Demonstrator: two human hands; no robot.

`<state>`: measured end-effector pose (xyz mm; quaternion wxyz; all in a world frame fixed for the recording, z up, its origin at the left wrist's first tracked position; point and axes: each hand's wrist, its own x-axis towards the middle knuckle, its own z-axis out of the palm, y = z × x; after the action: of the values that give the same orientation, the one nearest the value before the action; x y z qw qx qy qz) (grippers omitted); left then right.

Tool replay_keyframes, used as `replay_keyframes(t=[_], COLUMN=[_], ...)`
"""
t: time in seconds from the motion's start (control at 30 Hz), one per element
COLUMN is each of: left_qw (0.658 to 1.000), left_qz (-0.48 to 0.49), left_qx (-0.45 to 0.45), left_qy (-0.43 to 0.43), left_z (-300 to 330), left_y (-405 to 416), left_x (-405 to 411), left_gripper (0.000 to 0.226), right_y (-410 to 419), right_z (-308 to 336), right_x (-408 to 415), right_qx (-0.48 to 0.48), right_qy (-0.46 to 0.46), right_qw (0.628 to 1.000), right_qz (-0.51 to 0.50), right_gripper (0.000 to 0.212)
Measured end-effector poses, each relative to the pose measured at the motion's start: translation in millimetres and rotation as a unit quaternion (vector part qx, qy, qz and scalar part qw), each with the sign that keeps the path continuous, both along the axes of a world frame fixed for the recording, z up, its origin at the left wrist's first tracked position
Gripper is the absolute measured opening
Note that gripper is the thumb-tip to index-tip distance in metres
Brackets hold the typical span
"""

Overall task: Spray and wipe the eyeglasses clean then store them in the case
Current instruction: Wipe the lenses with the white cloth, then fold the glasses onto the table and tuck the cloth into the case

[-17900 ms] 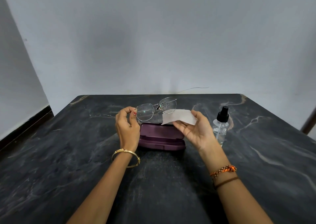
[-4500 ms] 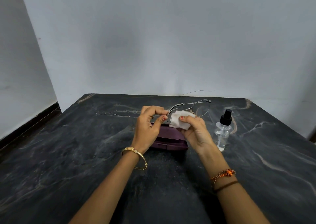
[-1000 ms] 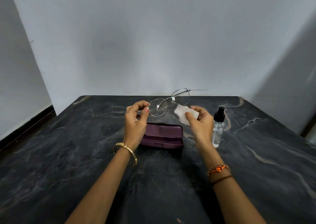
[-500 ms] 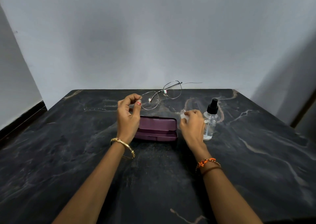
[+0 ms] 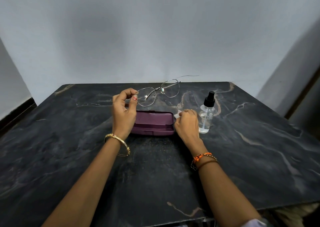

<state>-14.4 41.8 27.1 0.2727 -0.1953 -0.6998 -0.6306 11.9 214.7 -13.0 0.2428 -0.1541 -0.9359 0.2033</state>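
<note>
My left hand [image 5: 123, 112] pinches the left end of thin metal-framed eyeglasses [image 5: 158, 93] and holds them in the air above the far side of a closed purple case [image 5: 153, 123]. My right hand [image 5: 187, 124] is down on the table between the case's right end and the spray bottle [image 5: 207, 116], fingers curled on a small white wipe [image 5: 177, 114] of which only a corner shows. The bottle is clear with a black pump top and stands upright, untouched.
Everything sits on a dark marble table [image 5: 69, 157] pushed against a grey wall [image 5: 155, 36]. The table's near edge runs along the bottom right. A dark skirting strip shows at the left.
My right hand has come down from beside the glasses to the table next to the case, closing over the wipe. The left hand keeps the glasses raised; the camera tilted slightly.
</note>
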Motion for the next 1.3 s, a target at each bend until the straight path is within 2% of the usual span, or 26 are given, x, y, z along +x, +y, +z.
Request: replay_keyframes(t=[0.17, 0.33, 0.57, 0.7, 0.8, 0.9, 1.03, 1.3], left_qw=[1.000, 1.000, 0.999, 1.000, 0.998, 0.996, 0.995, 0.994], left_qz=[0.009, 0.009, -0.017, -0.013, -0.015, -0.012, -0.013, -0.008], left_qx=[-0.004, 0.000, 0.022, 0.021, 0.002, -0.028, -0.035, -0.051], left_qy=[0.000, 0.000, -0.018, 0.014, 0.056, 0.087, 0.098, 0.098], left_z=[0.9, 1.8, 3.0, 5.7, 9.3, 12.7, 13.3, 11.2], left_y=[-2.6, -3.7, -6.4, -5.6, -4.7, -3.0, -3.6, -7.4], left_x=[-1.9, -2.3, -3.4, 1.4, 6.3, 10.9, 11.4, 7.1], left_gripper=[0.013, 0.012, 0.014, 0.015, 0.013, 0.014, 0.014, 0.014], right_y=[-0.1, 1.5, -2.1, -7.1, -9.7, -8.4, -6.9, -6.7], right_z=[-0.8, 1.3, 5.7, 20.0, 33.0, 42.2, 45.3, 44.8], right_x=[-0.4, -0.8, -1.7, 1.9, 3.8, 4.1, 5.2, 5.2], right_qx=[0.035, 0.022, -0.100, -0.272, -0.432, -0.518, -0.570, -0.600], right_qy=[-0.015, 0.058, 0.194, 0.300, 0.328, 0.341, 0.339, 0.314], right_qw=[0.999, 0.997, 0.970, 0.908, 0.828, 0.764, 0.721, 0.701], right_qz=[0.025, 0.049, 0.111, 0.107, 0.143, 0.177, 0.201, 0.223], right_gripper=[0.036, 0.035, 0.029, 0.023, 0.019, 0.024, 0.029, 0.021])
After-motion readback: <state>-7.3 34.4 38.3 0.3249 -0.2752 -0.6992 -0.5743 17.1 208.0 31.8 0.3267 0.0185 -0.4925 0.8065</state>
